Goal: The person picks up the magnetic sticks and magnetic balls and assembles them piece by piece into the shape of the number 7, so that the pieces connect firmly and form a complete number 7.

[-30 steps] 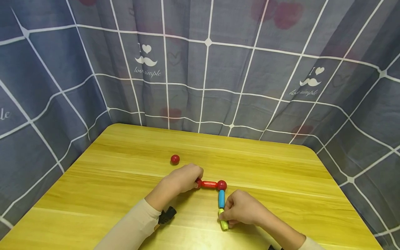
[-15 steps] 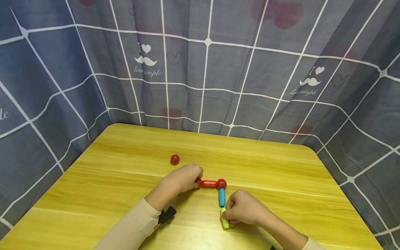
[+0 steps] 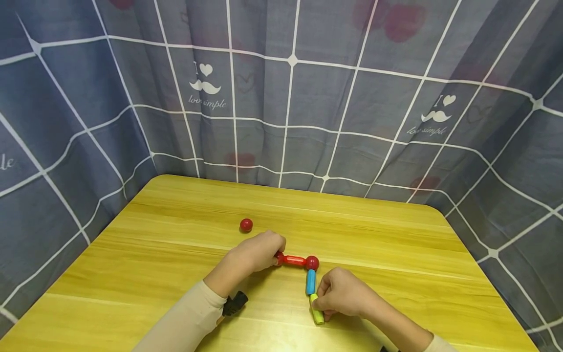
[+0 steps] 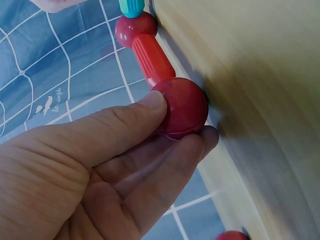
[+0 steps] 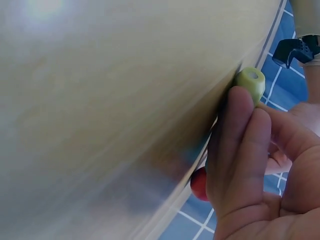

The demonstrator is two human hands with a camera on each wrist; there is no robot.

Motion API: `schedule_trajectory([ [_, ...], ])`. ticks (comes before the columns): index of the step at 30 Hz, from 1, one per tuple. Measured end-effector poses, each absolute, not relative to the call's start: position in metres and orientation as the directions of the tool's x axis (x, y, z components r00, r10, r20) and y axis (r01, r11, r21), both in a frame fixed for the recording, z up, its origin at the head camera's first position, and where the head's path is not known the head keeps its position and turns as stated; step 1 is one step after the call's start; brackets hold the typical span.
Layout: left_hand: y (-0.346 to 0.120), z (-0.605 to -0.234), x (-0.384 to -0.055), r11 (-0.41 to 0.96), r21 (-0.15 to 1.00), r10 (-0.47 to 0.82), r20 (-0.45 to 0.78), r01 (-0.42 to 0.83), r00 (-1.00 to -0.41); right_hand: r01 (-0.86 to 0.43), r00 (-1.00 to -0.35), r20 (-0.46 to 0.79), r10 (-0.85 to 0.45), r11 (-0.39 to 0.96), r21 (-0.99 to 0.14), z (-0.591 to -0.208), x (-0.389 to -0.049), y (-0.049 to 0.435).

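Note:
My left hand (image 3: 259, 250) pinches a dark red ball (image 4: 186, 109) between thumb and fingers. A red ribbed rod (image 3: 294, 260) joins that ball to a second red ball (image 3: 312, 263) on its right. From the second ball a blue rod (image 3: 311, 282) runs toward me. Its near end meets a yellow-green rod (image 3: 317, 316), slightly angled to it. My right hand (image 3: 345, 293) pinches the yellow-green rod from the right side; in the right wrist view the fingers cover most of it, and only its end (image 5: 251, 82) shows.
A loose red ball (image 3: 246, 225) lies on the wooden table (image 3: 176, 210), beyond my left hand. A grey-blue checked curtain (image 3: 264, 98) hangs behind the table and at both sides. A black wrist device (image 3: 235, 303) sits under my left wrist.
The joined ball and rods shifted slightly away from me, then slightly back. The angle between the blue and yellow-green rods varied a little. Both hands keep their hold.

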State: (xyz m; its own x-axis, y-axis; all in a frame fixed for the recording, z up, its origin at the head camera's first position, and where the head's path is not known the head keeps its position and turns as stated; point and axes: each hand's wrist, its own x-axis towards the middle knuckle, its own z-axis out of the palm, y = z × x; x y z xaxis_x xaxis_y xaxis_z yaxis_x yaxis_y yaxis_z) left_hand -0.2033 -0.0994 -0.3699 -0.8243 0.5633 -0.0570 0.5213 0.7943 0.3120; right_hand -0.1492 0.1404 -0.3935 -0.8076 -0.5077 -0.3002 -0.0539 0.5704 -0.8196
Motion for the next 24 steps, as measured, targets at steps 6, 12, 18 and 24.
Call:
schedule_trajectory([
  [6, -0.0987, -0.3693, -0.2036, 0.798, 0.304, 0.561, -0.058, 0.52, -0.826, -0.09, -0.795, -0.297, -0.529, 0.587, -0.805, -0.3928, -0.1488, 0.1409],
  [12, -0.0985, -0.3689, -0.2037, 0.797, 0.308, 0.563, -0.063, 0.521, -0.824, -0.148, -0.786, -0.267, -0.557, 0.589, -0.794, -0.3925, -0.1477, 0.1424],
  [18, -0.0983, -0.3695, -0.2034, 0.796, 0.297, 0.566, -0.058, 0.527, -0.822, -0.191, -0.784, -0.235, -0.574, 0.583, -0.79, -0.3927, -0.1461, 0.1419],
  [24, -0.098, -0.3699, -0.2024, 0.798, 0.301, 0.562, -0.058, 0.522, -0.825, -0.232, -0.788, -0.185, -0.587, 0.562, -0.794, -0.394, -0.1442, 0.1388],
])
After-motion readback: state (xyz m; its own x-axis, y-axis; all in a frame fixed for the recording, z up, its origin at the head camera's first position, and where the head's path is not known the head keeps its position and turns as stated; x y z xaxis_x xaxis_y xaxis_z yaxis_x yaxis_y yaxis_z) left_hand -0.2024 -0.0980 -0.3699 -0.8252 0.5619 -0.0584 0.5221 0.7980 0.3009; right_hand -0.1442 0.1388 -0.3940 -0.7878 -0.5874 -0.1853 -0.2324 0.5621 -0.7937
